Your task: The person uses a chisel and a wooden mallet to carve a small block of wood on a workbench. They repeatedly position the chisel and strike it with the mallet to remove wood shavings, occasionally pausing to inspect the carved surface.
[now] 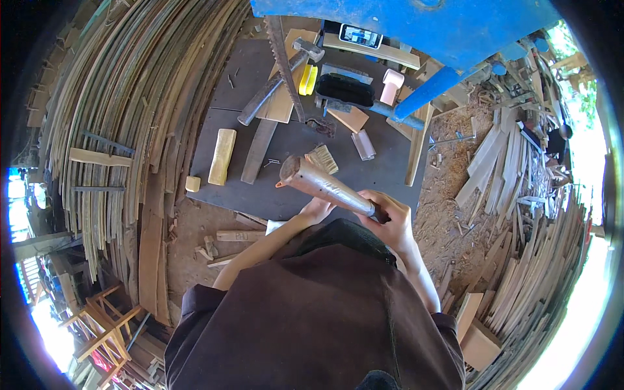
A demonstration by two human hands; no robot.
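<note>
A thick, club-shaped wooden mallet (325,187) is tilted up over the near edge of the dark work table, its broad round end toward the far left. My right hand (392,220) is closed around its narrow, dark end. Just under the mallet's middle is my left hand (318,211); the mallet covers its fingers, so their grip cannot be made out. A small orange tip (280,184) shows beside the broad end. Beyond it on the table lies a small striped wood block (322,158).
On the dark table (214,170) lie a hammer (276,88), a saw blade (281,58), yellow pieces (308,80), a wood block (223,156) and a phone (361,36). A blue panel (416,26) overhangs the far side. Stacked wood strips (130,97) line the left; more timber (539,260) fills the right.
</note>
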